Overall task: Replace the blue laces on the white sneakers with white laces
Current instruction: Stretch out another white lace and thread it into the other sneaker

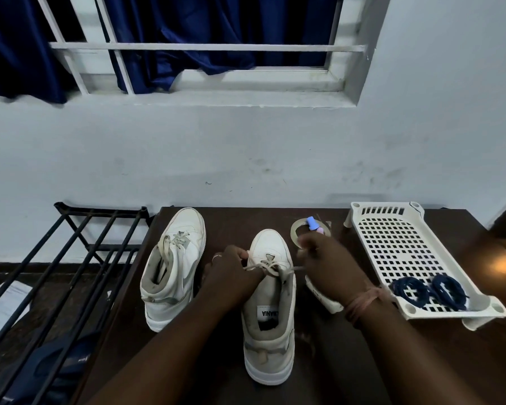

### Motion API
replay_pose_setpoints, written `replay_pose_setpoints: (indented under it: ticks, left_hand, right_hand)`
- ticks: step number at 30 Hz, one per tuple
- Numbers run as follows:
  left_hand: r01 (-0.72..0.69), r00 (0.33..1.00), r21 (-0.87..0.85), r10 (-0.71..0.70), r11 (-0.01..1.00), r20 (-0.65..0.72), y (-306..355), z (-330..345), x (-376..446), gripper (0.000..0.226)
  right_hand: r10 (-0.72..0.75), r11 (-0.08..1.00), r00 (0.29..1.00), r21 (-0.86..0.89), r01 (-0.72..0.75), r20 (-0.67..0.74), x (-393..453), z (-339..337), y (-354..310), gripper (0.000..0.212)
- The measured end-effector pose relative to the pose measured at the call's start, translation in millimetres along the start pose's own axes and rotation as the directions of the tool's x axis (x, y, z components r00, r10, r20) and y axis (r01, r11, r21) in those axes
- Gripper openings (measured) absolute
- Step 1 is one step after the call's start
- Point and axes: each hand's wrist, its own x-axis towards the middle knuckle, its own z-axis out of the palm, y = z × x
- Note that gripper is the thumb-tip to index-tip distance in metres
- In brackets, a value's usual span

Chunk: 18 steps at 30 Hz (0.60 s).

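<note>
Head view: we lace the near white leather sneaker (270, 290).
Left hand (231, 276): pinches white flat lace (270, 268).
Right hand (326, 263): blurred, grip unclear to us.

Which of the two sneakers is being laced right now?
The sneaker on the right, between both hands. The left hand and right hand pull its white lace ends apart; the other sneaker stands untouched beside it.

Pale wall (246, 159) — barred window (205, 48)
</note>
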Motion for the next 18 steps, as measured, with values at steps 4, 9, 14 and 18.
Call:
replay_pose_setpoints:
  ticks: [4, 9, 14, 18]
  left_hand:
    - [0.035, 0.999, 0.008, -0.035, 0.999, 0.025, 0, -2, 0, 0.065]
    - [0.059, 0.998, -0.002, -0.059, 0.998, 0.020, -3, 0, 1, 0.051]
    - [0.063, 0.997, 0.019, -0.063, 0.998, 0.049, -3, 1, 2, 0.055]
    - [0.061, 0.997, 0.021, -0.062, 0.998, 0.051, -1, 0, 3, 0.053]
  right_hand:
    - [-0.009, 0.966, 0.966, -0.246, 0.075, 0.259, -6, 4, -6, 0.021]
    - [0.322, 0.445, 0.931, 0.841, -0.307, 0.170, 4, -13, -28, 0.021]
    - [0.433, 0.775, 0.880, 0.419, -0.473, 0.192, -2, -12, -12, 0.040]
    - [0.304, 0.950, 0.921, -0.149, -0.274, 0.244, -4, -2, -19, 0.050]
